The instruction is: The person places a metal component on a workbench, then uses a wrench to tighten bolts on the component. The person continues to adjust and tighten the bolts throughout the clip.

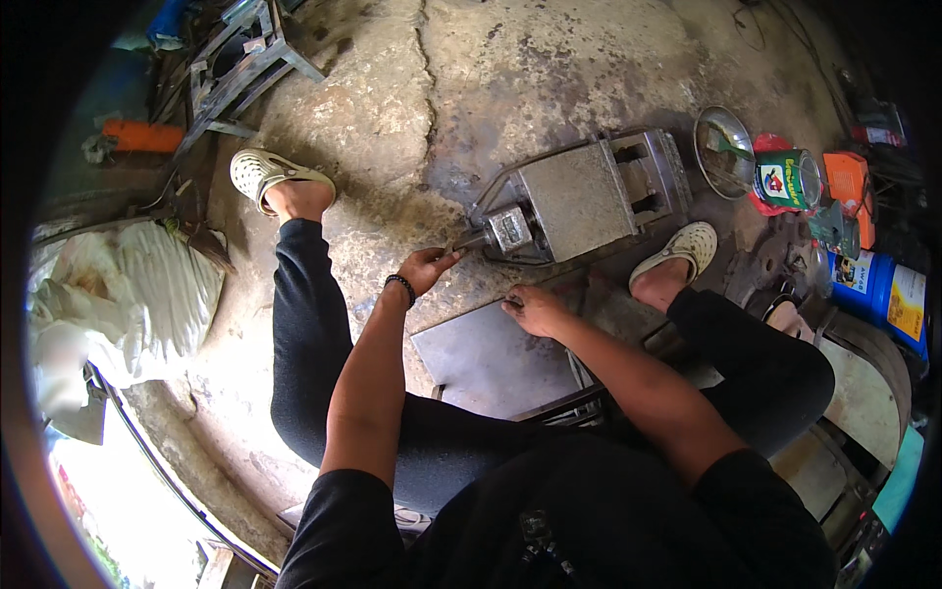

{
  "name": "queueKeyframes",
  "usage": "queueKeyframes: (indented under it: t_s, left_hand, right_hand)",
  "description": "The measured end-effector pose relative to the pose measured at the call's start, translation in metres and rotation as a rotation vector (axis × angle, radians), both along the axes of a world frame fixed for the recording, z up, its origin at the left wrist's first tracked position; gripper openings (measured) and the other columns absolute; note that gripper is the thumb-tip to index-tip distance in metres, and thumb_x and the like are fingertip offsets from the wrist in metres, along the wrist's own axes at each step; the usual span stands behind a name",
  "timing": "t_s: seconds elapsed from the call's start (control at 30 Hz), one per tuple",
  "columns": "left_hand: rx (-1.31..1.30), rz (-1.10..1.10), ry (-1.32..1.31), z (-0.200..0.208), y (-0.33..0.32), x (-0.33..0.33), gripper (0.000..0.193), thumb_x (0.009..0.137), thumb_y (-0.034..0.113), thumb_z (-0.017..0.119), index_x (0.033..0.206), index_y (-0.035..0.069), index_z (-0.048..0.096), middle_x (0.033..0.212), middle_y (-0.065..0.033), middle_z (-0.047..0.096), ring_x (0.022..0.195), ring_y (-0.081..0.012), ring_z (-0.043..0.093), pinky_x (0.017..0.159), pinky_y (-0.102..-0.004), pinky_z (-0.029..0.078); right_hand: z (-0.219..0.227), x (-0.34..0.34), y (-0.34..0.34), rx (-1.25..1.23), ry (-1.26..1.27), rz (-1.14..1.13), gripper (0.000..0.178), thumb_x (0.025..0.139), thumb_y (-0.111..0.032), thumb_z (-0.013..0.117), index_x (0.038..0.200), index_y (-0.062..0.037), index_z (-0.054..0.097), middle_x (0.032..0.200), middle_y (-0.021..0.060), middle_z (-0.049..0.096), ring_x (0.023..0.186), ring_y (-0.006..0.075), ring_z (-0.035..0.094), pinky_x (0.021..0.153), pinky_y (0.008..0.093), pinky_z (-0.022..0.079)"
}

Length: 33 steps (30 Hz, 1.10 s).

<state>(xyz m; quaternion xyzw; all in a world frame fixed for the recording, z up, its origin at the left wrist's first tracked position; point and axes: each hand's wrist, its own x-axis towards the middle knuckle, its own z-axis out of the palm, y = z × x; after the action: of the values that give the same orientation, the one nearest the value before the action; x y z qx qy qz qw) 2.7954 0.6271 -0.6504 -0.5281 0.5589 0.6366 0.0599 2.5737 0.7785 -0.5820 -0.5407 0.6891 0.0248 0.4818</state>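
Observation:
A heavy grey metal assembly (579, 196), with a boxy body and an open frame at its right end, lies on the floor ahead of me. A small square block (510, 229) sits at its left end, with a short rod (474, 240) sticking out. My left hand (427, 270), a beaded bracelet at the wrist, is closed with its fingertips at that rod. Nearer to me, my right hand (538, 311) is curled over the upper edge of a flat grey metal sheet (500, 358). Whatever its fingers pinch is too small to make out.
Right of the assembly stand a metal bowl (724, 152), a green can (788, 180) and a blue bucket (878, 294). A metal stand (245, 74) is at the far left, and a pale plastic sack (137, 294) at the left. My feet in clogs flank the work.

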Motion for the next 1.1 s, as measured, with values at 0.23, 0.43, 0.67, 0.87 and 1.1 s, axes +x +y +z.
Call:
queueKeyframes:
  t_s: [0.23, 0.43, 0.67, 0.87, 1.1]
  left_hand:
    - [0.518, -0.022, 0.192, 0.001, -0.026, -0.015, 0.041, 0.090, 0.047, 0.068, 0.099, 0.008, 0.059, 0.084, -0.0020, 0.062, 0.068, -0.0096, 0.054, 0.058, -0.0268, 0.044]
    - [0.755, -0.080, 0.237, -0.017, -0.043, -0.015, 0.039, 0.093, 0.049, 0.065, 0.106, 0.014, 0.055, 0.089, -0.0005, 0.064, 0.065, -0.0088, 0.051, 0.057, -0.0268, 0.044]
    - [0.824, -0.147, 0.243, -0.022, -0.058, -0.017, 0.041, 0.094, 0.049, 0.063, 0.111, 0.013, 0.055, 0.090, -0.0024, 0.065, 0.063, -0.0093, 0.053, 0.056, -0.0267, 0.045]
    - [0.638, -0.304, 0.097, -0.003, -0.064, -0.041, 0.055, 0.090, 0.059, 0.063, 0.101, 0.005, 0.059, 0.078, -0.0039, 0.061, 0.059, -0.0123, 0.053, 0.055, -0.0278, 0.046]
    - [0.146, -0.528, -0.052, 0.001, -0.047, -0.055, 0.063, 0.081, 0.058, 0.071, 0.100, -0.002, 0.065, 0.077, -0.0092, 0.063, 0.067, -0.0191, 0.061, 0.060, -0.0346, 0.050]
  right_hand:
    - [0.006, 0.004, -0.003, 0.060, -0.030, 0.052, 0.042, 0.096, -0.040, 0.055, 0.114, -0.0030, 0.062, 0.106, 0.0226, 0.067, 0.100, 0.0401, 0.064, 0.087, 0.0443, 0.051]
    - [0.088, -0.040, 0.002, -0.051, -0.139, -0.085, 0.040, 0.095, -0.039, 0.062, 0.122, -0.0083, 0.062, 0.102, 0.0163, 0.068, 0.099, 0.0302, 0.066, 0.088, 0.0392, 0.051]
    - [0.262, -0.178, -0.004, -0.104, -0.286, -0.475, 0.036, 0.097, -0.025, 0.063, 0.127, -0.0054, 0.059, 0.105, 0.0080, 0.067, 0.095, 0.0166, 0.063, 0.087, 0.0317, 0.050]
    - [0.362, -0.265, 0.009, -0.382, 0.030, -0.849, 0.040, 0.102, -0.029, 0.051, 0.132, -0.0027, 0.056, 0.102, 0.0055, 0.065, 0.094, 0.0128, 0.060, 0.087, 0.0283, 0.048]
    - [0.334, -0.286, 0.016, -0.329, -0.016, -0.775, 0.038, 0.100, -0.025, 0.053, 0.132, -0.0032, 0.057, 0.105, 0.0054, 0.064, 0.098, 0.0134, 0.059, 0.088, 0.0284, 0.046]
